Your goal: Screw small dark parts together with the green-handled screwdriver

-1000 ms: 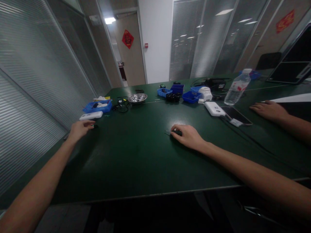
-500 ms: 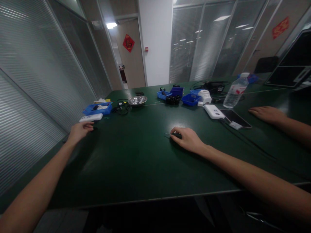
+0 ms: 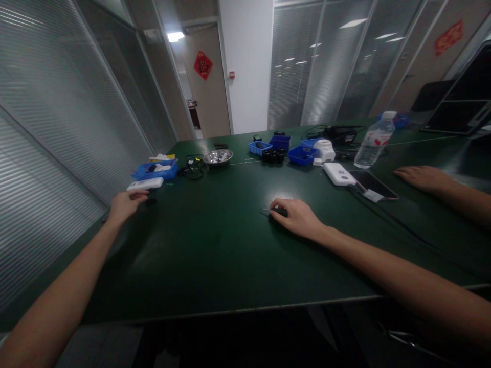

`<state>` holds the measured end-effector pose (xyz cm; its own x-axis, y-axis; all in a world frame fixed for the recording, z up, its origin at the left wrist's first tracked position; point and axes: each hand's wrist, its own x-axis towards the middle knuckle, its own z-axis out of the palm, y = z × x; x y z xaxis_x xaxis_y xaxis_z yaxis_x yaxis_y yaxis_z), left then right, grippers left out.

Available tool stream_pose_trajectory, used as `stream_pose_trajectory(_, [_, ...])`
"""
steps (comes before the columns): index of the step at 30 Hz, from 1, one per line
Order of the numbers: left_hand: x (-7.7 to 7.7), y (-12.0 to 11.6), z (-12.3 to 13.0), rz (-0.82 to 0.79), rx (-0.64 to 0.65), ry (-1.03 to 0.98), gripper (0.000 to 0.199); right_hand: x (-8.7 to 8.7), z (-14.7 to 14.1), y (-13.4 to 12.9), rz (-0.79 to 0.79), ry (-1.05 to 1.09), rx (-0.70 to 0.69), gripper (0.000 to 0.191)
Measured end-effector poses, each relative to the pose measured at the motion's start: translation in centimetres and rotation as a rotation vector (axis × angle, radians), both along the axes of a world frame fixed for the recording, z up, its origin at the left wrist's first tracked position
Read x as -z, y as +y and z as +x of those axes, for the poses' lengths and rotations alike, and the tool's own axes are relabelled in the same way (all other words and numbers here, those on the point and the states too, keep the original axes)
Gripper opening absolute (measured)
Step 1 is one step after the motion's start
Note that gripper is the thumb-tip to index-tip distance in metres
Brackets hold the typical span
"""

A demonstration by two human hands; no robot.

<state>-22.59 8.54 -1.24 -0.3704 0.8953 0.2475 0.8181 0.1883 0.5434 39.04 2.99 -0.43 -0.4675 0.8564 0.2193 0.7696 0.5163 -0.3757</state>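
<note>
My right hand rests on the green table, its fingers wrapped round the dark handle of a small screwdriver. The screwdriver's thin metal shaft points left, close over the tabletop. On the left, my left hand is held low over the table with its fingers stretched to the right and nothing seen in them. A small black piece lies just beyond those fingertips; its kind is too dark to make out. Behind that hand is a white power bank.
A blue tray, black cables and a metal bowl stand at the back left. Farther right are blue bins, a white device, a phone and a water bottle. Another person's hand rests at the right.
My left fingers sit slightly apart from the small black piece, which they nearly touched before. My right hand keeps the screwdriver in place. The view has shifted slightly.
</note>
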Motion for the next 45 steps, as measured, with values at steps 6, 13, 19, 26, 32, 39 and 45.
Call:
stream_pose_trajectory(6, [-0.4,-0.6,0.8,0.076,-0.029,-0.143,0.043,0.3,0.1,0.2,0.012,-0.026,0.015,0.027])
stream_pose_trajectory(13, [-0.5,-0.7,1.4,0.092,-0.025,-0.221,0.044,0.6,0.0,0.3,0.026,-0.020,0.011,0.026])
stream_pose_trajectory(19, [-0.4,-0.9,0.9,0.088,-0.068,-0.098,0.040,0.3,0.1,0.2,0.006,-0.007,-0.003,0.027])
stream_pose_trajectory(26, [-0.6,-0.2,0.1,0.045,-0.091,0.061,0.038,0.3,0.0,0.2,0.014,-0.015,0.007,0.027])
stream_pose_trajectory(32, [-0.5,-0.4,0.5,0.006,-0.059,0.127,0.040,0.1,0.1,0.1,0.010,0.003,-0.012,0.027])
stream_pose_trajectory(39, [-0.6,-0.3,0.0,-0.022,-0.070,0.147,0.041,0.3,0.0,0.2,0.019,-0.018,0.016,0.027])
stream_pose_trajectory(45, [-0.7,-0.3,0.4,-0.039,-0.046,0.128,0.041,0.3,0.0,0.2,0.020,-0.003,-0.005,0.026])
